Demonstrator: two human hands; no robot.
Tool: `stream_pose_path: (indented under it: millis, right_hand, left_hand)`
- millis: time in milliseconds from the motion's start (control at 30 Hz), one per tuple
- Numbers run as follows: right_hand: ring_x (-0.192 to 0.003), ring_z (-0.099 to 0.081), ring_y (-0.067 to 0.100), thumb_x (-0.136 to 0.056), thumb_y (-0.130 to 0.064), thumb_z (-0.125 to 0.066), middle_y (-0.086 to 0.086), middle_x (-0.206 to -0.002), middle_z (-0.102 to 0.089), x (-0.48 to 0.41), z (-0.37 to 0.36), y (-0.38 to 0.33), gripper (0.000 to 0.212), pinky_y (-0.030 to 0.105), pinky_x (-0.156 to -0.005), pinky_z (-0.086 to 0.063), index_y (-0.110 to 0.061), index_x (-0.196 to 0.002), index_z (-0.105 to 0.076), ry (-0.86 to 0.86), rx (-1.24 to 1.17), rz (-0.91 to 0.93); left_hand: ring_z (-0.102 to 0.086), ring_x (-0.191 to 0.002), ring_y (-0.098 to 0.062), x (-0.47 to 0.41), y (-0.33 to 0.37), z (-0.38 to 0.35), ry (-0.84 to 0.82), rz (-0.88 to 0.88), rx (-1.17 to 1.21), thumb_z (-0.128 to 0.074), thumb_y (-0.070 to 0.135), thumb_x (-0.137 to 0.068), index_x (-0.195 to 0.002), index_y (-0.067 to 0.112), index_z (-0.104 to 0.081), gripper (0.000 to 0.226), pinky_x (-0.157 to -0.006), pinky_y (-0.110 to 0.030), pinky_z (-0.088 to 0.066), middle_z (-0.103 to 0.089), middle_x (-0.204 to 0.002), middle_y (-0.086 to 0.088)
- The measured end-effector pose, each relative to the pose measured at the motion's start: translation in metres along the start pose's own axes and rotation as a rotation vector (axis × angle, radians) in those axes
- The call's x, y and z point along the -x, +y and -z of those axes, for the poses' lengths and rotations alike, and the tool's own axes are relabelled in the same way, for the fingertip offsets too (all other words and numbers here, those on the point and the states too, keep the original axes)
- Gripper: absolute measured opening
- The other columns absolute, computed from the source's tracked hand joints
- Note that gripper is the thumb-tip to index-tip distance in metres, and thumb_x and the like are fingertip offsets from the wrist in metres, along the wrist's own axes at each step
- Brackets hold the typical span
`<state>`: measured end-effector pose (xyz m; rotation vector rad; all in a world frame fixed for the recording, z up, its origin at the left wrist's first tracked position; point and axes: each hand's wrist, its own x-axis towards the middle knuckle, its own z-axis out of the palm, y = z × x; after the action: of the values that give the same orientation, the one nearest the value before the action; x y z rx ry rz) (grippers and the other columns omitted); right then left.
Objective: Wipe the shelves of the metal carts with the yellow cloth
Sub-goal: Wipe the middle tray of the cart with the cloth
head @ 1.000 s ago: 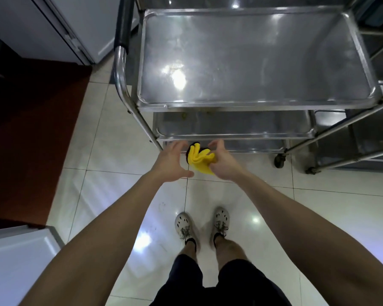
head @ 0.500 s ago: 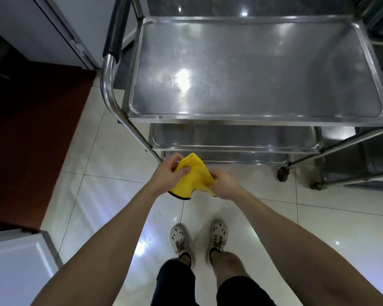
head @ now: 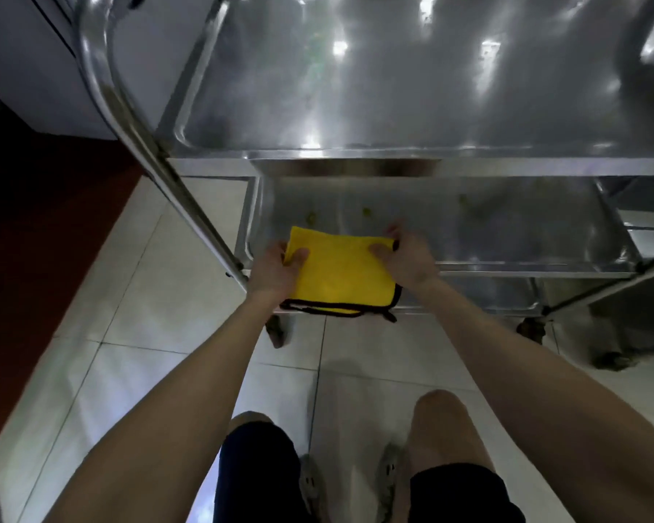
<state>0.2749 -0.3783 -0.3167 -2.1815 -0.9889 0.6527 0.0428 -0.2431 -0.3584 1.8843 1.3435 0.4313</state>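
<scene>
Opened out from the bunched wad of a moment ago, the soft yellow cloth [head: 340,271] with black stitched edging is now being held as a flat, folded rectangle. The person is also leaning in lower and closer to the three-tier stainless steel cart [head: 129,118] than before.

Both hands are holding the cloth. The left hand [head: 276,271] is pinching its left edge, thumb on top and fingers curling underneath. The right hand [head: 408,258] is pinching the far right corner the same way. The cloth is stretching between them over the near left part of the cart's middle shelf [head: 506,235], with its near hem hanging past the shelf's front rim. Whether it is touching the metal cannot be told.

Small yellowish specks [head: 366,211] are sitting on the middle shelf just beyond the cloth. The glossy top shelf [head: 393,107] is overhanging the area, and pale floor tiles [head: 148,296] are showing below.

The cloth is looking light and limp, so it is likely sagging wherever it is unsupported and will probably bunch if pushed from one edge. An edge pinch suits spreading it; for wiping, a flat palm on its middle seems better. The smooth steel should be letting it glide, though the raised rim may be catching the hem
</scene>
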Motion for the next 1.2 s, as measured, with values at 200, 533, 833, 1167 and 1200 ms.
stream_pose_path:
  millis: [200,533,833,1167,1200]
  right_hand:
    - [-0.137,-0.051,0.037,-0.106,-0.041,-0.062,0.015,-0.146,-0.053,-0.069,-0.051,0.021,0.045,0.048,-0.108,-0.047,-0.014,-0.142,-0.058,0.049,0.341,0.201]
    - [-0.165,-0.009,0.033,-0.089,-0.090,-0.001,0.001,-0.179,-0.016,-0.086,-0.154,0.025,0.086,0.071,-0.127,-0.001,-0.053,-0.165,-0.020,-0.030,0.696,0.478]
    - [-0.165,-0.003,0.026,-0.098,-0.085,-0.016,-0.001,-0.179,-0.010,-0.081,-0.139,0.035,0.071,0.070,-0.127,-0.001,-0.058,-0.164,-0.018,-0.040,0.690,0.345]
    - [-0.166,0.008,0.025,-0.084,-0.097,-0.006,-0.004,-0.180,0.006,-0.168,-0.080,0.066,0.085,0.074,-0.123,0.008,-0.064,-0.161,-0.002,-0.044,0.725,0.118]
    - [-0.166,0.009,0.026,-0.084,-0.097,-0.006,-0.003,-0.180,0.008,-0.183,-0.086,0.057,0.085,0.075,-0.122,0.010,-0.064,-0.161,-0.001,-0.038,0.726,0.108]
  left_hand:
    - [-0.068,-0.096,-0.018,-0.061,-0.032,-0.029,0.349,-0.222,-0.062,-0.072,0.037,-0.100,-0.133,0.023,-0.062,0.037,-0.083,-0.038,-0.057,-0.070,-0.108,0.004]
    - [-0.060,-0.089,-0.005,-0.062,-0.119,-0.010,0.847,-0.313,0.418,-0.091,0.060,-0.081,-0.119,0.022,-0.051,0.067,-0.080,-0.023,-0.054,-0.058,-0.100,0.009]
    - [-0.048,-0.055,-0.005,-0.103,-0.096,0.001,0.883,-0.162,0.587,-0.069,0.059,-0.095,-0.069,0.029,-0.049,0.045,-0.062,-0.035,-0.050,-0.051,-0.058,0.012]
    - [-0.054,-0.057,-0.024,-0.160,-0.098,0.000,0.759,-0.199,0.585,-0.071,0.050,-0.097,-0.069,0.009,-0.049,0.054,-0.057,-0.038,-0.048,-0.057,-0.068,-0.027]
    - [-0.052,-0.056,-0.025,-0.164,-0.100,-0.001,0.748,-0.203,0.593,-0.072,0.048,-0.097,-0.070,0.007,-0.048,0.055,-0.056,-0.038,-0.047,-0.056,-0.069,-0.030]
